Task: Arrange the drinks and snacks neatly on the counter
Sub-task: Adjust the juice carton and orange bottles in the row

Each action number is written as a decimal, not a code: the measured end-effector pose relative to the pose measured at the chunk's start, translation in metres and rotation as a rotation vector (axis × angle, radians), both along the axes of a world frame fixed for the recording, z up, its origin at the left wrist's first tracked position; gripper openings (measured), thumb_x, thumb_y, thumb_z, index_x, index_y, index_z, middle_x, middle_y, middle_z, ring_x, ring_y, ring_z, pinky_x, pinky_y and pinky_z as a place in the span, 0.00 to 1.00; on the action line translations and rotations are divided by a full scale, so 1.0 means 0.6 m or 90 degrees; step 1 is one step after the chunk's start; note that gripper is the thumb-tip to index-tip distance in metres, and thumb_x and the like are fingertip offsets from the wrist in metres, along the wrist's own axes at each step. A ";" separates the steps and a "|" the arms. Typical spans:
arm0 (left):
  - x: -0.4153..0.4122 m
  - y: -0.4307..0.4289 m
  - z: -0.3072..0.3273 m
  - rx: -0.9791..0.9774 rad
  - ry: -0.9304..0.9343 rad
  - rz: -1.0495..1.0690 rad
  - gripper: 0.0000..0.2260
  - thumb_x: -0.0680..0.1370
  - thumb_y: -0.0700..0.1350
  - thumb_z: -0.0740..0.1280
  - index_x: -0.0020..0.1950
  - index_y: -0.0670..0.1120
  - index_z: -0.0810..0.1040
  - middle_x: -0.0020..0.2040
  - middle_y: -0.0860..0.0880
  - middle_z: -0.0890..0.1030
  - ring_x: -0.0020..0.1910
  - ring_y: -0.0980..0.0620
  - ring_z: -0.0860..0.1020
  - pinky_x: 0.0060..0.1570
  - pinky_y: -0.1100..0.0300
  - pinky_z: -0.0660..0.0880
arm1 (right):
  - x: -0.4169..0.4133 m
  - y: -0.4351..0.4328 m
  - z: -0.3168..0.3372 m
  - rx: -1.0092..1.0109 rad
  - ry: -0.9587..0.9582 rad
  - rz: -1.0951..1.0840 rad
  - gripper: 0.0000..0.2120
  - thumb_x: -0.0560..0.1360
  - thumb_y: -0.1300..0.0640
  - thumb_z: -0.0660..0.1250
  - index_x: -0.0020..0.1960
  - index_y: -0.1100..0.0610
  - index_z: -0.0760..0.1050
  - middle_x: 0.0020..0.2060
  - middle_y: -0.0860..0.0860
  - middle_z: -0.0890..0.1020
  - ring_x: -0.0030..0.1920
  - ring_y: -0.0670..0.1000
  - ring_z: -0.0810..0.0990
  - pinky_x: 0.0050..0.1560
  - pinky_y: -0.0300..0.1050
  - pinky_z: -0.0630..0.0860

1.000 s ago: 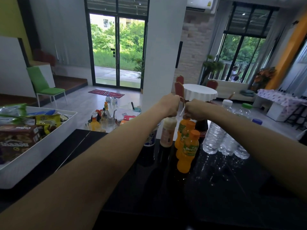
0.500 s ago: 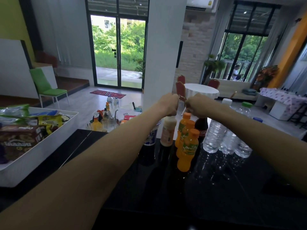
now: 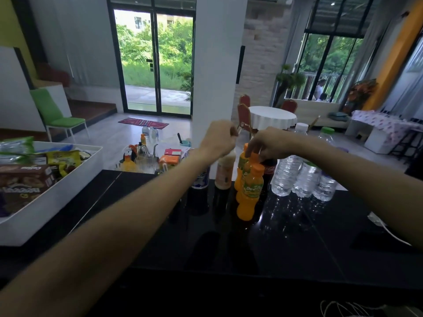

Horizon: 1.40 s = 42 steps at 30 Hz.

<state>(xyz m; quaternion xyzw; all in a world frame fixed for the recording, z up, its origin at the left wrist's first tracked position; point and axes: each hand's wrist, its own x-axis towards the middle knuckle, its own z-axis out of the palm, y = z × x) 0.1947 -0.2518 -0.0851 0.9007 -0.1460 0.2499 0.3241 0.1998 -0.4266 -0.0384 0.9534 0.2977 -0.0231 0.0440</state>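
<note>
— Right-hand fingers have dropped onto the orange caps, haven't they?
— Yes. The right hand (image 3: 267, 145) now pinches a cap at the back of the row of orange bottles (image 3: 249, 193). The left hand (image 3: 217, 139) stays curled over the top of the beige bottle (image 3: 223, 175); I cannot tell whether it grips the cap.
— Where does everything stand?
— Drinks crowd the far edge of the counter (image 3: 297, 236): beige bottle, orange row, cola bottle (image 3: 269, 170) and water bottles (image 3: 286, 175), packed close. Snacks (image 3: 23, 181) lie in the white tray (image 3: 45, 202) at the left edge.
— And the risk?
— Toppling, I'd judge. A sideways tug at cap height could knock over the neighbours, perhaps off the far edge.
</note>
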 end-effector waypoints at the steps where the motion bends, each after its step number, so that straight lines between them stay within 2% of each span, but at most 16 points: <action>1: -0.020 -0.001 -0.027 -0.071 -0.005 0.001 0.04 0.77 0.37 0.69 0.49 0.41 0.83 0.45 0.49 0.81 0.42 0.58 0.78 0.40 0.72 0.69 | 0.001 -0.001 -0.003 0.005 -0.006 0.005 0.18 0.74 0.61 0.71 0.61 0.47 0.80 0.55 0.49 0.82 0.53 0.50 0.79 0.54 0.49 0.78; 4: -0.063 -0.007 -0.137 -0.206 0.092 -0.002 0.06 0.77 0.38 0.70 0.53 0.44 0.82 0.45 0.56 0.79 0.40 0.66 0.75 0.36 0.77 0.68 | 0.002 -0.001 -0.009 0.012 -0.011 0.006 0.17 0.75 0.61 0.70 0.61 0.47 0.80 0.56 0.50 0.82 0.51 0.49 0.78 0.54 0.49 0.78; 7: -0.084 -0.023 -0.224 -0.280 0.214 -0.012 0.11 0.80 0.40 0.66 0.62 0.46 0.80 0.50 0.59 0.77 0.48 0.61 0.77 0.36 0.79 0.67 | 0.003 0.001 -0.010 0.016 -0.010 -0.001 0.17 0.75 0.62 0.70 0.61 0.47 0.80 0.57 0.50 0.82 0.51 0.48 0.76 0.55 0.48 0.78; 10: -0.095 -0.042 -0.261 -0.388 0.270 -0.076 0.12 0.84 0.53 0.59 0.58 0.50 0.80 0.50 0.58 0.82 0.54 0.52 0.80 0.44 0.76 0.71 | 0.003 -0.003 -0.014 0.017 -0.014 -0.003 0.17 0.76 0.61 0.69 0.62 0.48 0.79 0.57 0.51 0.82 0.50 0.47 0.76 0.52 0.45 0.76; 11: -0.098 -0.048 -0.265 -0.420 0.288 -0.107 0.17 0.83 0.58 0.56 0.57 0.52 0.80 0.51 0.55 0.83 0.56 0.53 0.80 0.49 0.72 0.72 | 0.003 -0.005 -0.016 0.017 -0.017 -0.003 0.17 0.76 0.62 0.69 0.62 0.48 0.79 0.57 0.51 0.82 0.51 0.47 0.76 0.51 0.44 0.75; 13: -0.105 -0.052 -0.266 -0.447 0.324 -0.160 0.21 0.79 0.69 0.52 0.58 0.63 0.80 0.55 0.60 0.82 0.58 0.64 0.78 0.56 0.68 0.71 | 0.004 -0.006 -0.018 0.012 -0.027 -0.002 0.17 0.76 0.62 0.68 0.63 0.49 0.79 0.58 0.52 0.81 0.53 0.49 0.78 0.54 0.47 0.76; 15: -0.108 -0.053 -0.265 -0.426 0.339 -0.198 0.24 0.75 0.75 0.50 0.58 0.68 0.77 0.58 0.62 0.81 0.60 0.66 0.76 0.61 0.63 0.69 | 0.003 -0.004 -0.019 -0.003 -0.040 0.001 0.17 0.77 0.61 0.67 0.63 0.49 0.79 0.58 0.52 0.81 0.54 0.50 0.78 0.57 0.50 0.77; 18: -0.116 -0.054 -0.268 -0.371 0.341 -0.212 0.31 0.74 0.77 0.49 0.68 0.63 0.73 0.66 0.56 0.78 0.65 0.57 0.75 0.68 0.53 0.69 | 0.006 -0.005 -0.021 -0.008 -0.044 0.007 0.15 0.78 0.58 0.67 0.64 0.51 0.79 0.57 0.51 0.80 0.53 0.49 0.77 0.56 0.48 0.75; 23: -0.119 -0.054 -0.262 -0.238 0.313 -0.190 0.34 0.71 0.79 0.50 0.72 0.65 0.64 0.66 0.56 0.77 0.62 0.53 0.77 0.64 0.47 0.73 | 0.008 -0.001 -0.021 -0.004 -0.045 -0.007 0.14 0.78 0.52 0.67 0.62 0.53 0.80 0.53 0.49 0.81 0.51 0.48 0.77 0.55 0.47 0.75; 28: -0.122 -0.058 -0.261 -0.198 0.333 -0.171 0.40 0.63 0.81 0.61 0.70 0.67 0.62 0.65 0.58 0.77 0.61 0.53 0.77 0.60 0.50 0.74 | 0.010 0.000 -0.025 -0.001 -0.052 -0.035 0.15 0.77 0.45 0.67 0.50 0.57 0.83 0.41 0.51 0.83 0.41 0.50 0.81 0.48 0.49 0.80; 31: -0.124 -0.059 -0.258 -0.226 0.332 -0.155 0.40 0.60 0.81 0.64 0.69 0.67 0.63 0.65 0.60 0.76 0.61 0.54 0.76 0.61 0.49 0.74 | 0.009 0.002 -0.027 0.022 -0.058 -0.022 0.16 0.76 0.42 0.67 0.40 0.54 0.81 0.32 0.48 0.80 0.33 0.49 0.79 0.38 0.43 0.74; 33: -0.126 -0.059 -0.257 -0.240 0.332 -0.152 0.40 0.60 0.81 0.65 0.68 0.67 0.65 0.64 0.61 0.77 0.60 0.56 0.77 0.61 0.48 0.75 | 0.008 0.002 -0.018 0.019 -0.042 -0.042 0.15 0.75 0.42 0.69 0.49 0.53 0.82 0.39 0.49 0.84 0.37 0.48 0.80 0.41 0.42 0.74; 35: -0.126 -0.061 -0.258 -0.241 0.333 -0.143 0.39 0.59 0.81 0.65 0.67 0.67 0.66 0.62 0.62 0.77 0.59 0.56 0.77 0.60 0.48 0.75 | 0.006 0.001 -0.003 0.011 0.004 -0.053 0.17 0.75 0.48 0.72 0.62 0.51 0.79 0.50 0.50 0.85 0.44 0.47 0.81 0.45 0.41 0.76; 36: -0.126 -0.061 -0.258 -0.242 0.333 -0.138 0.39 0.59 0.81 0.65 0.66 0.67 0.66 0.62 0.62 0.77 0.59 0.56 0.77 0.60 0.48 0.75 | 0.006 0.002 0.003 0.011 0.028 -0.050 0.18 0.75 0.52 0.72 0.64 0.50 0.78 0.52 0.50 0.84 0.45 0.46 0.82 0.45 0.39 0.75; 38: -0.125 -0.061 -0.259 -0.243 0.332 -0.133 0.40 0.58 0.81 0.65 0.66 0.67 0.67 0.61 0.62 0.77 0.58 0.57 0.77 0.60 0.48 0.75 | 0.007 0.005 0.003 0.005 0.034 -0.043 0.17 0.75 0.57 0.72 0.63 0.50 0.79 0.51 0.49 0.85 0.46 0.45 0.83 0.43 0.36 0.74; 42: -0.121 -0.059 -0.261 -0.257 0.318 -0.135 0.40 0.59 0.80 0.66 0.67 0.67 0.66 0.62 0.62 0.77 0.59 0.56 0.77 0.60 0.49 0.75 | 0.011 0.019 -0.009 0.039 0.010 -0.055 0.13 0.75 0.54 0.72 0.59 0.53 0.81 0.39 0.41 0.82 0.35 0.39 0.82 0.36 0.32 0.71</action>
